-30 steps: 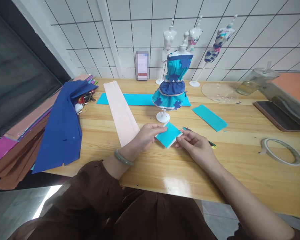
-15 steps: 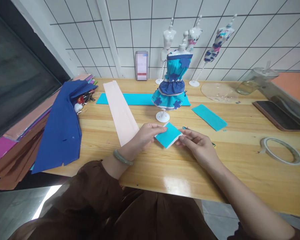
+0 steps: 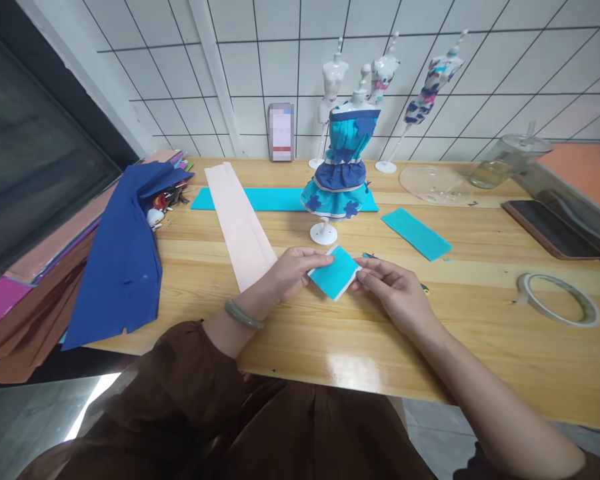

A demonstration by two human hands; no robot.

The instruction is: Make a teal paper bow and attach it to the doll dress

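Between my hands, just above the wooden table, is a small turquoise crepe paper piece [image 3: 336, 275] with white strips along two opposite edges. My left hand [image 3: 296, 270] pinches its left side, thumb on top. The white-edged right corner sits between the thumb and fingers of my right hand [image 3: 387, 283]. Partly hidden behind the right hand lies a tool, with only its tip and a yellow-black end showing. Beyond my hands stands a small dress form [image 3: 341, 163] in a turquoise and dark blue paper dress. A turquoise rectangle [image 3: 416, 233] lies flat to its right.
A pale pink strip [image 3: 237, 220] crosses a long turquoise strip [image 3: 270, 199]. Dark blue paper [image 3: 125, 260] covers a stack at left. At right are a tape roll [image 3: 560, 300], a phone [image 3: 553, 229], a clear disc [image 3: 435, 185] and a lidded cup [image 3: 497, 167]. More dress forms stand behind.
My hands keep the same pinch on the turquoise paper, which has tipped very slightly. The whole view has shifted a little; nothing else has visibly moved.
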